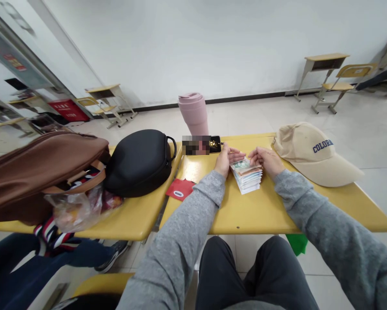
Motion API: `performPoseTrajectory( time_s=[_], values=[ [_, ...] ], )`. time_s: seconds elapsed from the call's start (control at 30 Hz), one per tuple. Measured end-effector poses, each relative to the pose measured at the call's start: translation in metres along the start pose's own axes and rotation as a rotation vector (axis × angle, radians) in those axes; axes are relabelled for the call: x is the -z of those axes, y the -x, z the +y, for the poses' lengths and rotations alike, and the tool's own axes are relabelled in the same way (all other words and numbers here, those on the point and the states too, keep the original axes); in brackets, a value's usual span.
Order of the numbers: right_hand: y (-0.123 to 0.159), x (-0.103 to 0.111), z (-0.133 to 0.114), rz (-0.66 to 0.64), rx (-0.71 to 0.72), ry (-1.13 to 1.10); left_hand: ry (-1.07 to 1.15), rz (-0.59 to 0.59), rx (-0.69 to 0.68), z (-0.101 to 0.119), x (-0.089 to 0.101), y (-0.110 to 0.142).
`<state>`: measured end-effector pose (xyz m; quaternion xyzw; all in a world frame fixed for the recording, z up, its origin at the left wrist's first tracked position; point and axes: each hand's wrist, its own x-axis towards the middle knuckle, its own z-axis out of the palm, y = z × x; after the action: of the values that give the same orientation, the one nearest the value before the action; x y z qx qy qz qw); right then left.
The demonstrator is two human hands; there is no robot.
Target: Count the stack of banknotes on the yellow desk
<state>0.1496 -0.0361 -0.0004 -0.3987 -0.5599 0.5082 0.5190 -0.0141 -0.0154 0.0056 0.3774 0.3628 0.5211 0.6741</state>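
Note:
A thick stack of banknotes (248,178) lies on the yellow desk in front of me, its near edges fanned out in layers. My left hand (225,159) rests at the far left side of the stack, its fingers stretched out along the back edge. At the stack's right side, my right hand (266,159) has bent fingers closed at the top notes. Its fingertips are partly hidden, so how many notes they grip is unclear. Left of the stack lies a red packet (179,189), close to my left sleeve.
A pink tumbler (195,114) and a phone (215,144) stand at the desk's back. The beige cap (310,150) lies right. On the adjoining left desk are a black case (138,161), a brown bag (45,168) and a plastic bag (79,211). Someone's legs (86,254) show below.

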Motion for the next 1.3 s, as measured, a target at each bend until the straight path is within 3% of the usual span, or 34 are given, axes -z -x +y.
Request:
performPoseTrajectory(
  time_s=[0.1, 0.23, 0.3, 0.47, 0.6, 0.73, 0.87, 0.93, 1.07, 1.13, 1.2, 1.3],
  values=[
    [0.0, -0.002, 0.004, -0.004, -0.017, 0.105, -0.078, -0.018, -0.056, 0.002, -0.001, 0.006],
    [-0.002, -0.004, 0.013, 0.15, 0.028, 0.271, -0.149, -0.02, -0.145, -0.001, -0.003, 0.009],
    [-0.001, -0.005, 0.015, 0.186, 0.002, 0.222, -0.193, -0.03, -0.244, -0.003, -0.005, 0.011],
    [0.01, -0.014, 0.005, 0.072, -0.146, 0.07, -0.315, -0.039, -0.499, -0.008, -0.01, 0.02],
    [0.022, -0.02, -0.001, -0.073, -0.137, 0.088, -0.491, 0.007, -0.606, -0.01, -0.012, 0.029],
    [0.027, -0.021, 0.002, -0.042, -0.043, 0.299, -0.738, -0.001, -0.639, -0.012, -0.01, 0.036],
    [0.034, -0.023, 0.003, 0.049, 0.034, 0.572, -1.066, -0.152, -0.707, -0.015, -0.011, 0.044],
    [0.039, -0.025, 0.001, 0.091, 0.064, 0.611, -1.226, -0.172, -0.719, -0.017, -0.013, 0.051],
    [0.048, -0.029, -0.002, 0.181, 0.018, 0.676, -1.451, 0.077, -0.627, -0.022, -0.018, 0.072],
    [0.05, -0.029, -0.001, 0.235, -0.003, 0.729, -1.514, 0.143, -0.567, -0.024, -0.019, 0.085],
    [0.05, -0.029, 0.0, 0.284, -0.022, 0.777, -1.55, 0.138, -0.479, -0.026, -0.02, 0.099],
    [0.052, -0.029, 0.0, 0.32, -0.036, 0.822, -1.605, 0.034, -0.364, -0.029, -0.021, 0.119]
  ],
)
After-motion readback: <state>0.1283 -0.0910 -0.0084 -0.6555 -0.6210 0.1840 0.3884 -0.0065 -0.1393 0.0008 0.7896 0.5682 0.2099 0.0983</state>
